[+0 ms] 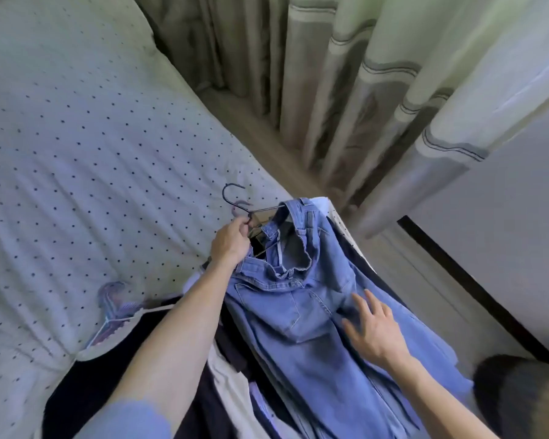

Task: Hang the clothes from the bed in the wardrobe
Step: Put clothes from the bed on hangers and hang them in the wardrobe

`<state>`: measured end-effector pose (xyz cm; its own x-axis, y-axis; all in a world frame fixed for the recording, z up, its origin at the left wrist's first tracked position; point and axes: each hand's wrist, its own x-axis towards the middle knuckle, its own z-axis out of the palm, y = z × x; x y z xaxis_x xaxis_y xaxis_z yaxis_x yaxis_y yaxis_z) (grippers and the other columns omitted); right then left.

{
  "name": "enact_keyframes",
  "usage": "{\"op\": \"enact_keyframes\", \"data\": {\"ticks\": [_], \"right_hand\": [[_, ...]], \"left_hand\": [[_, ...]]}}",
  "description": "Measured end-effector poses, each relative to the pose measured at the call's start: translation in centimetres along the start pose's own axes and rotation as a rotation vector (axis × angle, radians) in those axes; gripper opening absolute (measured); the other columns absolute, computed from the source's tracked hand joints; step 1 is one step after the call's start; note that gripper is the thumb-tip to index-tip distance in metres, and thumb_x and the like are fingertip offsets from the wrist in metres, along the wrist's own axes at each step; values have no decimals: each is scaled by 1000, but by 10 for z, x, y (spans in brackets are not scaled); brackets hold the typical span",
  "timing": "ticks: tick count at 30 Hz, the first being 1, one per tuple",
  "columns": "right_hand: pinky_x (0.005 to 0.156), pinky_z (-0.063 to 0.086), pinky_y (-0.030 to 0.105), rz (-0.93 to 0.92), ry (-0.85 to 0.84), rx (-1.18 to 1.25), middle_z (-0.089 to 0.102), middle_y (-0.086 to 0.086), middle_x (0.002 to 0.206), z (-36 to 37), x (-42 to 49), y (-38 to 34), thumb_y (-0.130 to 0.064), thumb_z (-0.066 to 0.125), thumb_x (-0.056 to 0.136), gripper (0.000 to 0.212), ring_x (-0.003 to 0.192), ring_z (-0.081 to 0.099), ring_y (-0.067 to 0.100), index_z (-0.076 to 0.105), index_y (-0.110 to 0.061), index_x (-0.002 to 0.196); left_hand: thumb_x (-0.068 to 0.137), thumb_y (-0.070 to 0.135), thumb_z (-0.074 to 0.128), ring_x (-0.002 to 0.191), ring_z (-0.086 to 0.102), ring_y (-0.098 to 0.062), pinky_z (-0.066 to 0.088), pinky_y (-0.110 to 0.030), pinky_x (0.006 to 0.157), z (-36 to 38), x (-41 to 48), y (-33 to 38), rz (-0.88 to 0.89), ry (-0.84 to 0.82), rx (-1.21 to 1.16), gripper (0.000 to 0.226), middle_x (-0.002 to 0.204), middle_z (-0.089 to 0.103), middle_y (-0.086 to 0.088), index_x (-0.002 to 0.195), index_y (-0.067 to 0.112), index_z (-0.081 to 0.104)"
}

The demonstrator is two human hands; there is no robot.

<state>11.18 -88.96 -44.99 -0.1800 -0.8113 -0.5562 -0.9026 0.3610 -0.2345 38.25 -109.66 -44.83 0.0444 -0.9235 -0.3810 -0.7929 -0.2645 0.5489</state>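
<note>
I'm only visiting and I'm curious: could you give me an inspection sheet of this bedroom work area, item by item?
Surface: bed with a dotted cover, clothes piled on its near edge.
Job's things: blue jeans draped on a black wire hanger; pale hanger lying on the bed at the edge of a dark garment.
Clutter: dark shape at the lower right, cannot tell what it is.
Grips: left hand grips the black wire hanger just below its hook; right hand is open, fingers spread on or just above the blue jeans.
Cables: nothing seen.
Surroundings: curtains, wood-look floor, white panel on the right.
</note>
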Motion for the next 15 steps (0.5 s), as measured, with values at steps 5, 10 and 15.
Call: {"op": "enact_keyframes", "data": {"ticks": [5, 10, 15], "right_hand": [[111, 29, 56, 6, -57, -175, 13, 3, 167, 48, 31, -5, -73, 18, 84, 86, 152, 14, 34, 14, -31, 159], [111, 23, 65, 55, -185, -249, -4, -1, 167, 74, 54, -1, -79, 5, 83, 86, 154, 0, 30, -7, -38, 157], [115, 21, 62, 50, -376, -306, -15, -5, 166, 65, 75, -3, -69, 33, 95, 81, 153, -9, 26, -13, -41, 155]], "left_hand": [[96, 6, 47, 104, 63, -35, 54, -40, 82, 40, 64, -45, -27, -72, 271, 44, 119, 67, -11, 129, 30, 63], [100, 7, 46, 96, 62, -39, 50, -40, 72, 93, 82, -68, -3, 2, 241, 48, 118, 56, -12, 136, 35, 58], [104, 20, 38, 104, 60, -40, 47, -40, 74, 90, 83, -69, -7, -83, 324, 44, 127, 52, -13, 144, 34, 49]]}}
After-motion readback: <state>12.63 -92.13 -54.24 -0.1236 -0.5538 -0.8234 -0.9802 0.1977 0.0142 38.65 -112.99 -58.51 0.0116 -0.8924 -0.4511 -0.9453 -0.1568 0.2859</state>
